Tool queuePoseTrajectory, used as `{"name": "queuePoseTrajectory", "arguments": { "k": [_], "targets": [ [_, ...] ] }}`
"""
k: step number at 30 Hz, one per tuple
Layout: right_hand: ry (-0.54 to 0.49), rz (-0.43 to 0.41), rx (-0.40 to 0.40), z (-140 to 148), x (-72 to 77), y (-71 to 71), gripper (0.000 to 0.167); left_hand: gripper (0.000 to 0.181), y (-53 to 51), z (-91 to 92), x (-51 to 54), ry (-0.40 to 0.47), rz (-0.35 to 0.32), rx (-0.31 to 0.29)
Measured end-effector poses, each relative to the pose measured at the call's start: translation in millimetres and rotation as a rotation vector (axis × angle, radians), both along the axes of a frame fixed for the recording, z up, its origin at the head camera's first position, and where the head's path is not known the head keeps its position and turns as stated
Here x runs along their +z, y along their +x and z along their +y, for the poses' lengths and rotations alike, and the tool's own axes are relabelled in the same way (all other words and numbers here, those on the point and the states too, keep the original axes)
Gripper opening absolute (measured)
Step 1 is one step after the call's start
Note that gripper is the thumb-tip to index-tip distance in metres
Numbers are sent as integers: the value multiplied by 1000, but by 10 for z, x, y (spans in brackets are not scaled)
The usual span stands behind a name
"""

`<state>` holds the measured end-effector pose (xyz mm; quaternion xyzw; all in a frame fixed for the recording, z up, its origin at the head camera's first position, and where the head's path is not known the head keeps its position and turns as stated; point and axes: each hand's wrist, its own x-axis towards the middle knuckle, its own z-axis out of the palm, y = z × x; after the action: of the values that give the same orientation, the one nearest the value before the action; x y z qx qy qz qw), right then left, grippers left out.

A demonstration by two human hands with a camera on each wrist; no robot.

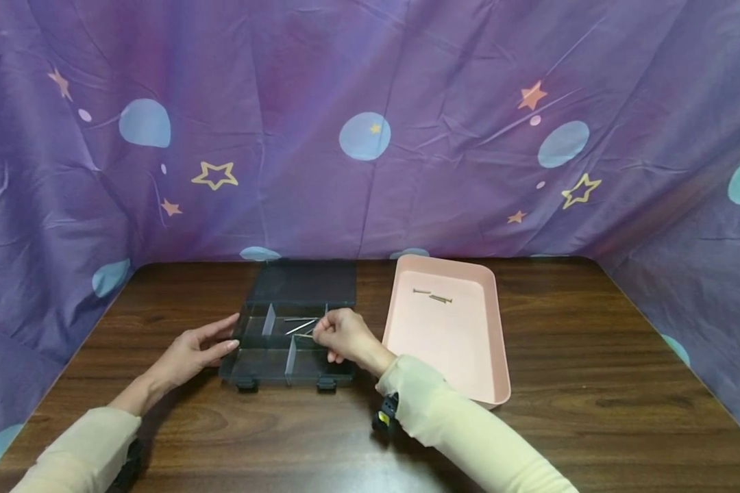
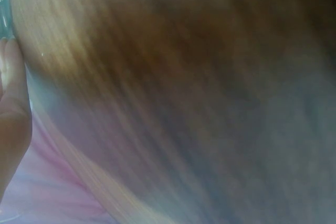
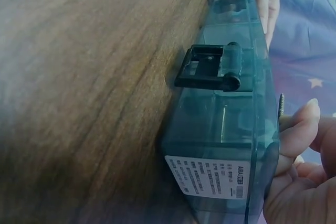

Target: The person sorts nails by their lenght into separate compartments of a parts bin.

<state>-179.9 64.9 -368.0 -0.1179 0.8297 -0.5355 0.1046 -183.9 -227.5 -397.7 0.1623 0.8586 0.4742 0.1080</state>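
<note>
Well, starting leftmost, I have the left grip [image 1: 188, 355] relaxed and holding nothing, its straight fingers resting against the side wall of the translucent compartment box [image 1: 264, 358]. Just right of that grip the box sits on the worktop [image 1: 567, 356], its lid [image 1: 302, 282] open beyond both grips; it looks like thin, stiff plastic, so light pressure on the wall should steady it. Between the grips, in the rear middle compartment, lie slim silver rods [image 1: 301, 326]; nails perhaps, as I can't make out heads. Over the box's right part, the right grip [image 1: 345, 335] pinches a brass-coloured screw [image 3: 281, 104] between thumb and finger, its threaded end poking past them. I judge it light, rigid and hard to damage, yet thin and apt to roll; the thread should give bite, and I'd hold it mid-shank. Its head is hidden from me. Right of that grip, near the box, stands the pale pink tray [image 1: 434, 352]; at its far end, loose screws [image 1: 440, 299] lie flat, best taken by the head.
</note>
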Motion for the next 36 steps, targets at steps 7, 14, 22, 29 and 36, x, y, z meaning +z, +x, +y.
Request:
{"name": "queuePoseTrajectory", "arguments": {
  "k": [7, 14, 22, 29, 36],
  "targets": [
    [31, 5, -3, -13, 8, -7, 7, 61, -14, 9, 4, -9, 3, 10],
    [64, 24, -12, -23, -1, -7, 7, 60, -11, 16, -8, -1, 14, 7],
    [76, 31, -16, -33, 2, 22, 5, 60, 1, 17, -11, 0, 9, 12],
    [72, 32, -15, -33, -3, 28, 5, 59, 5, 15, -19, 2, 15, 5],
    [41, 16, -12, -19, -12, 13, 5, 59, 4, 25, 16, 1, 21, -1]
  ]
}}
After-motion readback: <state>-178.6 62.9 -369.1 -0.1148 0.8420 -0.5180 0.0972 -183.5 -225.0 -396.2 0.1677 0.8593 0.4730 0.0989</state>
